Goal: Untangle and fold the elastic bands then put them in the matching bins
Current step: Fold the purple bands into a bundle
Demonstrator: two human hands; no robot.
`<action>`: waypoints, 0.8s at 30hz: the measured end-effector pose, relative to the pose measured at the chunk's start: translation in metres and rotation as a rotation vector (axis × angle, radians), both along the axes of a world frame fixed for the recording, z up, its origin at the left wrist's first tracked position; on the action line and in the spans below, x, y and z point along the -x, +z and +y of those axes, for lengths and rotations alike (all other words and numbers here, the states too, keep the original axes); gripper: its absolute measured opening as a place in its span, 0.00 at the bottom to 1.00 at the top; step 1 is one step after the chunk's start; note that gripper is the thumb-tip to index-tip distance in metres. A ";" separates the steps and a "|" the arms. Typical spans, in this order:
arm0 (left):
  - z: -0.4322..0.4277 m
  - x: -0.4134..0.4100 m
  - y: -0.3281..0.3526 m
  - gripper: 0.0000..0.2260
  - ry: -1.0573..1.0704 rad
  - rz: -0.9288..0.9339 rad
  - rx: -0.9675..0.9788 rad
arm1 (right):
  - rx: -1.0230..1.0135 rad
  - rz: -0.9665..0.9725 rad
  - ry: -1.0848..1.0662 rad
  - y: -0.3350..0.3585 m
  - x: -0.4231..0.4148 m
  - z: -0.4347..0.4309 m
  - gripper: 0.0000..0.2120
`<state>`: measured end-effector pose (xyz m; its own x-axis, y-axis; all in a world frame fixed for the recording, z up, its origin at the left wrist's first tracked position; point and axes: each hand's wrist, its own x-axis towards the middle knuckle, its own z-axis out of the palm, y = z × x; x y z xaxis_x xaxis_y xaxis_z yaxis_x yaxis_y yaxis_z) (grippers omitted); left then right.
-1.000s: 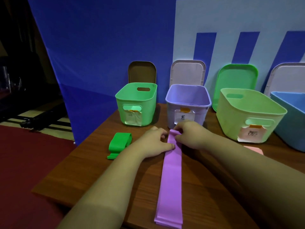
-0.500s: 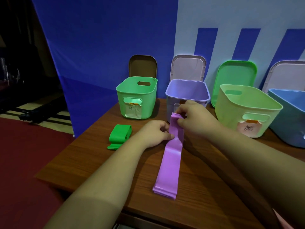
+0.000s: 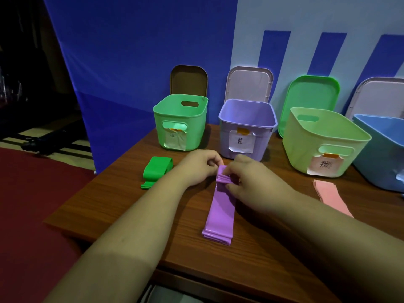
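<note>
- My left hand [image 3: 196, 166] and right hand [image 3: 249, 181] both pinch the purple elastic band [image 3: 220, 206] at its bunched far end.
- It lies on the wooden table [image 3: 122, 200], before the purple bin [image 3: 247, 125].

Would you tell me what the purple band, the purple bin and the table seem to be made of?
Purple band: thin rubber or latex, likely; smooth, faint sheen, gathers into soft pleats at its far end. Purple bin: moulded plastic, smooth satin walls, rounded rim. Table: wood or wood-look laminate; grain lines show, which one is unclear.
</note>
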<state>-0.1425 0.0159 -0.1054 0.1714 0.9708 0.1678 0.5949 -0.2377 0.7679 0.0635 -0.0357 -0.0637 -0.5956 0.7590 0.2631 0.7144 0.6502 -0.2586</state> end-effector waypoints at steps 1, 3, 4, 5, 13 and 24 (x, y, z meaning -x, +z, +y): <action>0.000 0.001 0.000 0.07 -0.016 -0.004 -0.001 | -0.006 -0.011 0.003 -0.003 0.001 -0.003 0.09; -0.001 0.002 0.000 0.07 -0.023 0.001 -0.002 | -0.023 -0.052 0.004 -0.008 0.002 -0.008 0.10; -0.001 0.002 0.000 0.06 -0.019 0.009 -0.004 | -0.033 -0.075 0.001 -0.010 0.003 -0.010 0.10; -0.002 0.002 0.001 0.06 -0.019 0.018 -0.011 | -0.038 -0.088 -0.004 -0.011 0.003 -0.012 0.10; -0.007 0.002 0.005 0.06 -0.011 0.056 -0.035 | -0.110 -0.106 -0.046 -0.007 0.006 -0.021 0.10; -0.015 0.005 0.010 0.07 -0.062 0.064 -0.045 | -0.060 -0.199 0.005 -0.013 0.005 -0.025 0.14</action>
